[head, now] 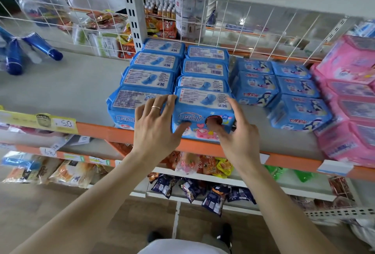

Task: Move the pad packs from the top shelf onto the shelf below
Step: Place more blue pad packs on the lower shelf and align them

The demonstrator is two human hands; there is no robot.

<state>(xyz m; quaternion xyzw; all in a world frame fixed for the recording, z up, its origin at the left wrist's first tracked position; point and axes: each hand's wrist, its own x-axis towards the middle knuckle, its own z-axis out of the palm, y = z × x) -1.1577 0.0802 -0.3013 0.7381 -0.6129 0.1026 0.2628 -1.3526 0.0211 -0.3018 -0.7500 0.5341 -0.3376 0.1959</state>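
Two rows of blue pad packs (154,75) stand on the grey shelf with the orange front edge (95,131). Both hands are on the front pack of the right row (203,103). My left hand (154,130), wearing a ring, has its fingers at the pack's left side, between it and the neighbouring pack (125,99), and its thumb on the front face. My right hand (237,134) has its fingers along the pack's right side and its thumb pressed on the front face. The pack stands on the shelf at the edge.
Flatter blue packs (255,87) lie to the right, then stacked pink packs (349,99). Blue tubes (14,57) lie at the far left. A wire grid (243,30) backs the shelf. The lower shelf (233,181) holds snack bags.
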